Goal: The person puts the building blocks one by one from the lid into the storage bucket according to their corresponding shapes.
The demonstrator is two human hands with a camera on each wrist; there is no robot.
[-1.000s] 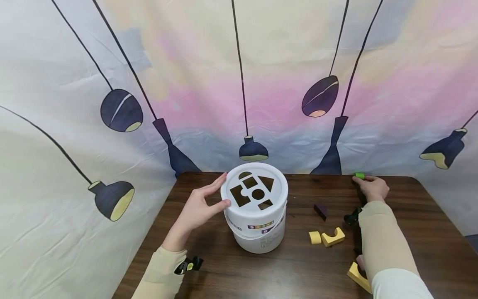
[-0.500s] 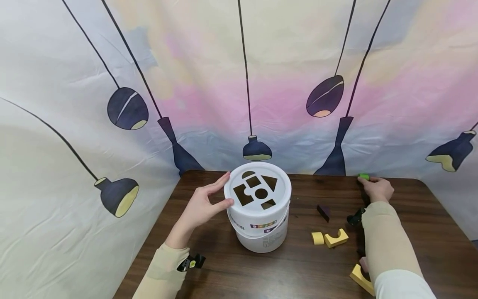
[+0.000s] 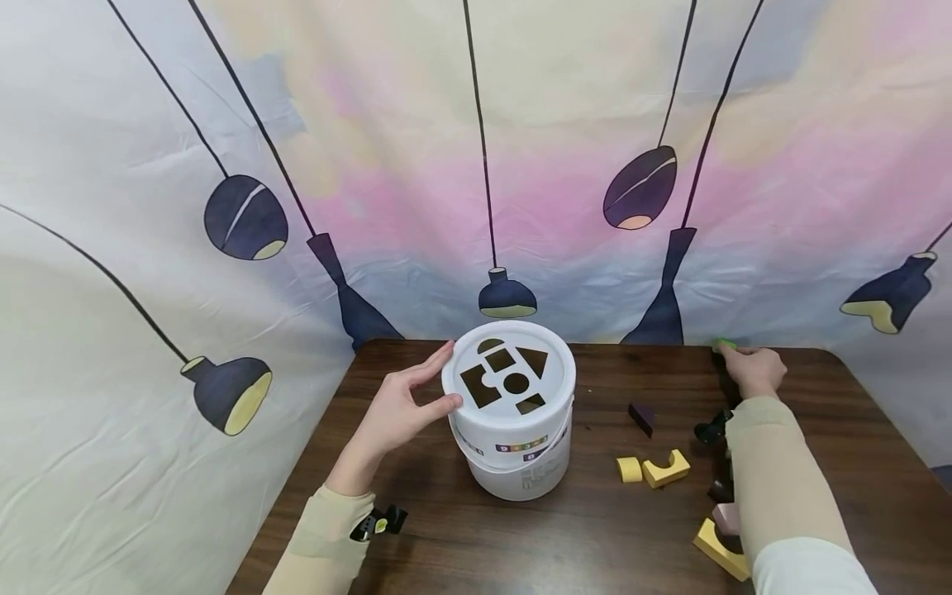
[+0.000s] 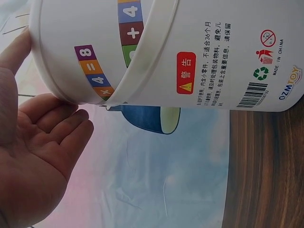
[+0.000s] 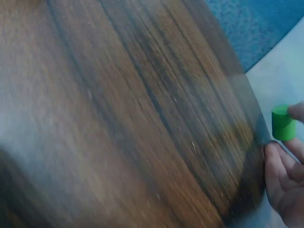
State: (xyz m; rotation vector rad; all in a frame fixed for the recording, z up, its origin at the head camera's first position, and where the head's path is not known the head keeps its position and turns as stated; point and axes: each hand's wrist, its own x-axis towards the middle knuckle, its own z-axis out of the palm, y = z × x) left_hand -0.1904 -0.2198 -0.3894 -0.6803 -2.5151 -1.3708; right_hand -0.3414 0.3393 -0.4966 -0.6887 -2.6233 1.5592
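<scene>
I've got the R hand [image 3: 754, 369] at the far edge of the surface [image 3: 446, 545], over toward its R corner, w/ the R grip pinching a small green cyl. [image 5: 283, 124] btwn its digits. Per R wrist cam, the cyl. is right by the surface's edge, pale cloth behind it; in head view the hand hides most of it.

My L hand [image 3: 394, 411] is at the white bucket [image 3: 516, 483], well L of the cyl. L grip is spread, digits fairly straight, tips touching the rim of the lid [image 3: 552, 388]. Lid's on, w/ 6 cutouts of diff. shapes, incl. a circle, square & triangle. Bucket stands upright; L wrist cam shows its handle [image 4: 147, 52] slanting across the side, colored math strips, a red warning label [image 4: 186, 73], plus a barcode [image 4: 251, 95] near the base.

R of the bucket, on the surface: a dark purple block [image 3: 641, 418], then nearer me a short yellow block [image 3: 629, 469] just beside a yellow arch [image 3: 667, 473]. Close to the R sleeve [image 3: 781, 479]: a dark block [image 3: 720, 492], a pink block [image 3: 726, 518] & a 2nd yellow arch [image 3: 717, 552], bunched tog. Backdrop [image 3: 565, 190] is pastel cloth w/ printed lamps.
</scene>
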